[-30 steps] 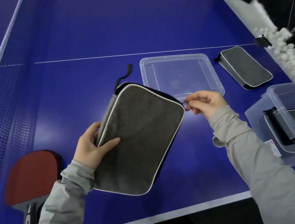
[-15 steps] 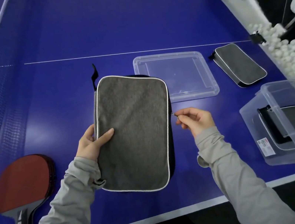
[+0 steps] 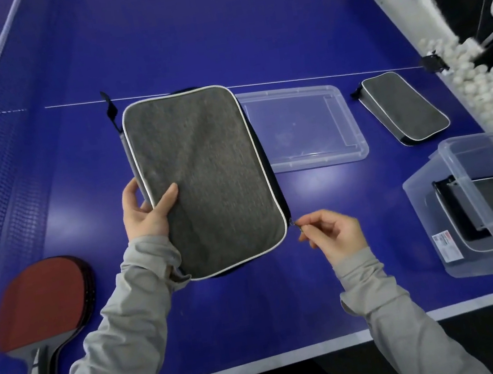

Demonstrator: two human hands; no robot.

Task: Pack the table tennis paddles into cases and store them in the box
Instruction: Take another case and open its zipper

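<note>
**Zipping a paddle case over the table**

Far left, red paddles [image 3: 43,305] lie stacked. Left hand [image 3: 145,213] grips grey paddle case [image 3: 205,180] by its edge, held above table; looks soft, light, prob. best held by piped rim. Right hand [image 3: 333,236] pinches zipper pull [image 3: 294,226]. Behind: clear lid [image 3: 349,124], 2nd case [image 3: 405,108]. Right: storage box [image 3: 436,240], unobstructed.

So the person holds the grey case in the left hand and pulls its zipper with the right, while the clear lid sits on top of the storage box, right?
Not quite. The left hand does hold the grey case, and the right hand pinches its zipper pull. But the head view shows the clear lid lying flat on the table, apart from the storage box, which stands open.
</note>
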